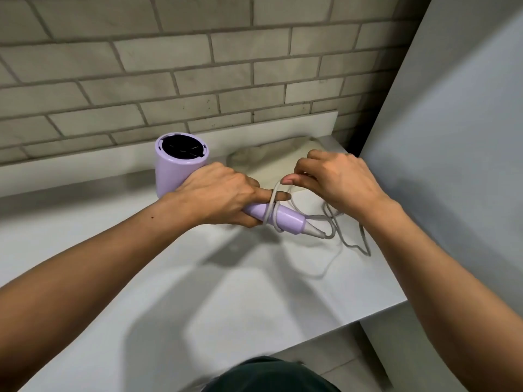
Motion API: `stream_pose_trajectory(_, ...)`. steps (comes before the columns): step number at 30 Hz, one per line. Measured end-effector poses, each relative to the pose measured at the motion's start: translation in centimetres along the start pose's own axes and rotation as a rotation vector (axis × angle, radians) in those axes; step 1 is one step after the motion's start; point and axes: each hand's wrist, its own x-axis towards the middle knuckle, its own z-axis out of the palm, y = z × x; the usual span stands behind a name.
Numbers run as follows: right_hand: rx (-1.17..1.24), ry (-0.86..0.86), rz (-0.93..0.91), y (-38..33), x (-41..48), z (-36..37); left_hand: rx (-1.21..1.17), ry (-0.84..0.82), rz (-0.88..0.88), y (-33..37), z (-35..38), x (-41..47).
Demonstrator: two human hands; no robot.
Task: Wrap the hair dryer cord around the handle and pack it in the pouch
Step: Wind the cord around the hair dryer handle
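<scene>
While gripped, hair dryer (181,162) handle (283,217) points right.

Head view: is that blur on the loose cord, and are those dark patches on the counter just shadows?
Head view: the cord trailing off the hair dryer is motion-blurred; dark patches on the counter are soft arm shadows; the brick lines bow from wide-angle distortion.

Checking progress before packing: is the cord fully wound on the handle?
No, partly: a couple of cord loops circle the handle; the rest hangs loose.
</scene>
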Motion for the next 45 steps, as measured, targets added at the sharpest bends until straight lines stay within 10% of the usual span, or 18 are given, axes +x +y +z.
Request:
stream_pose_trajectory(25, 0.429, -0.385, 0.225, -0.9, -3.3, 5.0, 0.055, 0.118, -0.058, 0.0, -0.1, 1.0)
stream_pose_trajectory(30, 0.411, -0.29, -0.015, -3.9, -3.1, 6.5, -0.073, 0.109, -0.192, -0.1, -0.1, 0.8)
stream_pose_trajectory(38, 0.266, -0.61, -0.139, -8.7, -6.8, 0.9, -0.038, 0.01, -0.402, -2.3, 1.3, 0.8)
stream_pose_trajectory(45, 0.043, -0.191, -0.164, -6.3, -3.1, -6.2, -0.051, -0.067, -0.249, -0.8, 2.7, 0.3)
